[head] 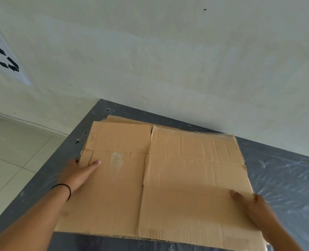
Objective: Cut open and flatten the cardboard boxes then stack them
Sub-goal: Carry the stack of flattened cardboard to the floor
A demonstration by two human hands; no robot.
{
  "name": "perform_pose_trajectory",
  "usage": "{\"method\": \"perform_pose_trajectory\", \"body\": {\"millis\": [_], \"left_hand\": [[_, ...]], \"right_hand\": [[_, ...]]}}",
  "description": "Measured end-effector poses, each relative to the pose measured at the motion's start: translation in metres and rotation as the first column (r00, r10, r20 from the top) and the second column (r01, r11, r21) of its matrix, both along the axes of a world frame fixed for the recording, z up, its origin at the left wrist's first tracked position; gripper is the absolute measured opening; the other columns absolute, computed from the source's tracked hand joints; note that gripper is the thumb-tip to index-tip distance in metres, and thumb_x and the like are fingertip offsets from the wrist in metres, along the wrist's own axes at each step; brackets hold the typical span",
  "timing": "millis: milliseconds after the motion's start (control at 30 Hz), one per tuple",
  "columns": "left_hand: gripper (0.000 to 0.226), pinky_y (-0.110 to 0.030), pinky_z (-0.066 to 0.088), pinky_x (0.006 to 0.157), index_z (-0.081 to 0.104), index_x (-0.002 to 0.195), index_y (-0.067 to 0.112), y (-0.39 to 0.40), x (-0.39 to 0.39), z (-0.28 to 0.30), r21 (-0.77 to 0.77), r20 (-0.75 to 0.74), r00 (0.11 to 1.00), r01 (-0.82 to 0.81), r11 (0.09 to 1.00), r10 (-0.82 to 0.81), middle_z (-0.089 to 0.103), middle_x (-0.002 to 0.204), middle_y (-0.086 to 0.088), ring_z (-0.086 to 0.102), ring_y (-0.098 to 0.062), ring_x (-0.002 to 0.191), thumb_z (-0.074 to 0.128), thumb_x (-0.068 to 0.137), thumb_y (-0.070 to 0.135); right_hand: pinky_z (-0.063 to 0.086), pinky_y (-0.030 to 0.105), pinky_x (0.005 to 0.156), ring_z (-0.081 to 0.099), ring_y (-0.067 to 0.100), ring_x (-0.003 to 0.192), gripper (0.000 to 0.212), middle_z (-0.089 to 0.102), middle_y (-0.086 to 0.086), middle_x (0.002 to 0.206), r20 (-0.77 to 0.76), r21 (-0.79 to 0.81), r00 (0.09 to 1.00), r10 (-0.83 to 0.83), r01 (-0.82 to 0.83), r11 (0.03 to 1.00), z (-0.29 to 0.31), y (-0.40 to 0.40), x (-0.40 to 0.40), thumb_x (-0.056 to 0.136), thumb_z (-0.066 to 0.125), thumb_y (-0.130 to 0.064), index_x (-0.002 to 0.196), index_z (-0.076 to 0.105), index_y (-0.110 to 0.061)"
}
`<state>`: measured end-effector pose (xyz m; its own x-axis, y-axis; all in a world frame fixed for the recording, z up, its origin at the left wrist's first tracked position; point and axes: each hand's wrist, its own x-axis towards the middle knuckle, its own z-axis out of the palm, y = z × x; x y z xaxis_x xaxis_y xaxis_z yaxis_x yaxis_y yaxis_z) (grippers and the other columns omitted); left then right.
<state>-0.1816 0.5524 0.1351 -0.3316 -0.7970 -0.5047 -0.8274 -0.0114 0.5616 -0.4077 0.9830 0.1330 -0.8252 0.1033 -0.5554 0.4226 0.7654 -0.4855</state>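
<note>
The right hand (255, 205) is the nearest grip, clasping the near right edge of the flattened cardboard box (168, 178): its thumb lies flat on the top face and the other fingers appear to curl over the edge, out of sight. The sheet spreads away from this grip to the left and forward. Across it, the left hand (77, 173), with a thin black band (67, 191) on the wrist, grasps the left edge further up, one finger stretched along the top face and the rest tucked beneath or beside the edge.

Between the two grips the box lies flat with its long axis running near to far, slanted to the left. Both hands stand at opposite side edges, so the coming move, squaring or pressing the sheet onto what lies below, probably turns on an even push from both; the right hand is nearer the front corner, the left nearer the middle.

The cardboard is brown, matte and corrugated, with fine ribbing, crushed creases, a pale scuffed patch where tape seems to have been pulled, and ragged torn corners. Beyond the left grip, another cardboard sheet (117, 119) peeps out beneath the far edge, so stacking has begun. The dark grey worktop (286, 178) carries a glossy, wrinkled film. Farther off stands a pale wall (168, 60).
</note>
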Motion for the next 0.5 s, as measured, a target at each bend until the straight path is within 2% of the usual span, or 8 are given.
{"method": "perform_pose_trajectory", "body": {"millis": [67, 100, 167, 233, 300, 367, 400, 500], "left_hand": [[0.119, -0.05, 0.045, 0.098, 0.042, 0.138, 0.012, -0.012, 0.003, 0.003, 0.106, 0.025, 1.0, 0.014, 0.994, -0.017, 0.055, 0.132, -0.011, 0.054, -0.034, 0.117, 0.071, 0.046, 0.081], [0.114, -0.05, 0.047, 0.096, 0.048, 0.132, 0.013, -0.018, 0.004, 0.006, 0.166, 0.021, 0.999, 0.024, 0.986, -0.027, 0.06, 0.124, -0.01, 0.058, -0.033, 0.11, 0.074, 0.043, 0.079], [0.093, -0.049, 0.051, 0.09, 0.056, 0.122, 0.014, -0.026, 0.007, 0.012, 0.297, -0.03, 0.999, 0.044, 0.954, -0.036, 0.067, 0.109, -0.011, 0.064, -0.033, 0.098, 0.079, 0.048, 0.066], [0.079, -0.05, 0.052, 0.087, 0.057, 0.121, 0.014, -0.032, 0.01, 0.015, 0.385, -0.078, 0.996, 0.061, 0.921, -0.033, 0.07, 0.104, -0.014, 0.066, -0.034, 0.094, 0.081, 0.056, 0.054], [0.072, -0.049, 0.053, 0.086, 0.056, 0.122, 0.015, -0.035, 0.014, 0.015, 0.431, -0.129, 0.991, 0.077, 0.899, -0.023, 0.071, 0.103, -0.014, 0.067, -0.034, 0.095, 0.081, 0.062, 0.045], [0.075, -0.051, 0.053, 0.087, 0.056, 0.123, 0.017, -0.037, 0.019, 0.014, 0.457, -0.145, 0.989, 0.077, 0.886, -0.011, 0.073, 0.102, -0.014, 0.068, -0.035, 0.096, 0.087, 0.059, 0.044], [0.077, -0.052, 0.052, 0.088, 0.057, 0.121, 0.017, -0.036, 0.021, 0.014, 0.47, -0.149, 0.989, 0.074, 0.88, -0.003, 0.073, 0.101, -0.014, 0.068, -0.035, 0.096, 0.089, 0.056, 0.043], [0.077, -0.057, 0.052, 0.088, 0.059, 0.117, 0.017, -0.029, 0.028, 0.014, 0.476, -0.196, 0.98, 0.054, 0.878, 0.046, 0.073, 0.098, -0.015, 0.069, -0.037, 0.093, 0.091, 0.051, 0.041]], "right_hand": [[0.049, 0.041, 0.082, 0.059, 0.029, 0.092, 0.099, 0.06, 0.012, 0.11, 0.072, -0.035, 0.997, -0.016, 0.018, 0.999, 0.001, 0.0, -0.004, 0.056, 0.07, -0.074, 0.125, 0.05, -0.006], [0.05, 0.044, 0.086, 0.06, 0.031, 0.092, 0.095, 0.06, 0.012, 0.107, 0.1, -0.047, 0.995, -0.008, 0.013, 0.999, 0.002, -0.001, -0.006, 0.059, 0.069, -0.073, 0.123, 0.051, -0.005], [0.049, 0.045, 0.092, 0.062, 0.031, 0.091, 0.093, 0.063, 0.012, 0.101, 0.119, -0.054, 0.993, 0.014, -0.008, 0.998, 0.008, -0.003, -0.011, 0.055, 0.069, -0.075, 0.114, 0.058, -0.004], [0.051, 0.044, 0.091, 0.065, 0.03, 0.089, 0.107, 0.067, 0.011, 0.099, 0.153, -0.062, 0.988, 0.025, -0.015, 0.998, 0.012, -0.002, -0.017, 0.031, 0.067, -0.085, 0.104, 0.063, -0.007], [0.051, 0.044, 0.09, 0.067, 0.03, 0.091, 0.121, 0.069, 0.012, 0.101, 0.213, -0.092, 0.977, 0.004, 0.016, 0.996, 0.012, 0.004, -0.022, 0.013, 0.068, -0.087, 0.103, 0.065, -0.007], [0.05, 0.046, 0.093, 0.067, 0.032, 0.093, 0.126, 0.07, 0.014, 0.102, 0.279, -0.13, 0.96, 0.008, 0.03, 0.991, 0.015, 0.008, -0.022, 0.007, 0.073, -0.082, 0.106, 0.064, -0.005], [0.051, 0.047, 0.091, 0.067, 0.032, 0.093, 0.126, 0.071, 0.014, 0.1, 0.289, -0.134, 0.957, 0.009, 0.031, 0.991, 0.019, 0.006, -0.022, 0.006, 0.075, -0.08, 0.107, 0.064, -0.004], [0.054, 0.041, 0.075, 0.068, 0.033, 0.088, 0.122, 0.074, 0.015, 0.088, 0.302, -0.183, 0.952, 0.045, 0.011, 0.983, 0.03, 0.0, -0.017, -0.001, 0.075, -0.076, 0.099, 0.064, -0.008]]}}
